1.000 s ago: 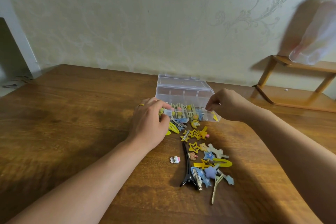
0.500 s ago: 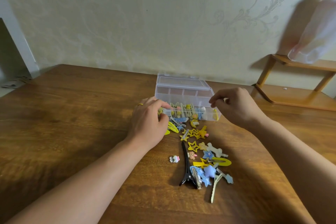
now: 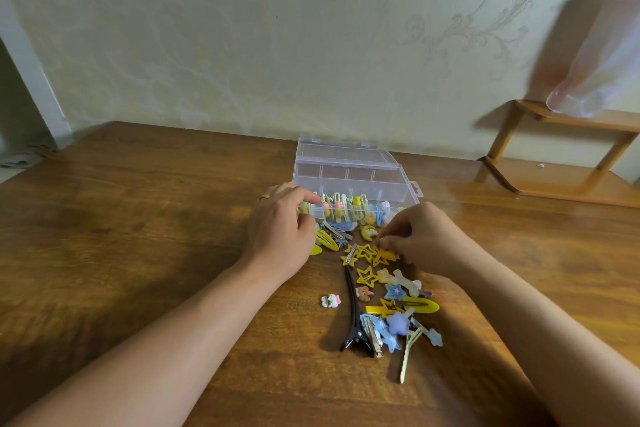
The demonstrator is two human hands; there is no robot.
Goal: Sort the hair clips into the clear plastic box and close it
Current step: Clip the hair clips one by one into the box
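Two bare hands are working at a wooden table (image 3: 138, 218). Left hand (image 3: 280, 225): lying palm-down, its fingers curling loosely against the near left corner of the clear plastic box (image 3: 353, 180), nothing visibly gripped; a gold ring (image 3: 264, 198) is showing on one finger. Right hand (image 3: 420, 236): fingertips (image 3: 388, 241) pinching together just above the yellow star clips (image 3: 369, 253), seemingly taking hold of one, though the contact is hidden. Box: standing open just beyond both sets of fingers, lid lying flat behind, front compartments holding pale yellow and blue clips, rear compartments looking bare. Loose hair clips (image 3: 391, 308): spreading nearward from the right fingertips, among them a long black clip (image 3: 355, 315), a bone-shaped clip (image 3: 407, 282), and a small white charm (image 3: 330, 300) lying apart, nearer the left forearm.
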